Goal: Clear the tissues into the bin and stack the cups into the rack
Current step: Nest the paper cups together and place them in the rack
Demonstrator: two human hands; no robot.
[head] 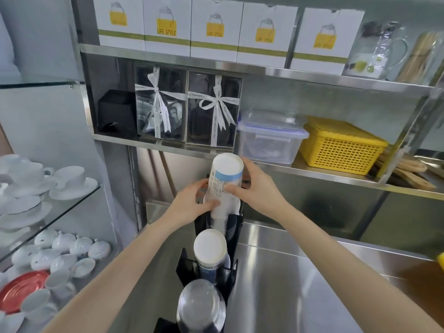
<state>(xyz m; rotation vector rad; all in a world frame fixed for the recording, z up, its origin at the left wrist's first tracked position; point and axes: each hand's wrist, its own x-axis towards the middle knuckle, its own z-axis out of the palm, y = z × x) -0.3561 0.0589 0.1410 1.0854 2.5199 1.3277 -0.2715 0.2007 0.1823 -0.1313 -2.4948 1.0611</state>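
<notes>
I have both hands on the upside-down paper cup (pixel 225 181): my left hand (pixel 192 203) and right hand (pixel 259 188) fingers grasp its sides, with the black cup rack (pixel 236 227) directly beneath them, on the steel tabletop (pixel 300 272).

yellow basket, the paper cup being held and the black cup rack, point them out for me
yellow basket (pixel 342 150): head view, on its mesh front wall
paper cup (pixel 227 175): head view, on its printed side
black cup rack (pixel 234 224): head view, on an upright panel
</notes>
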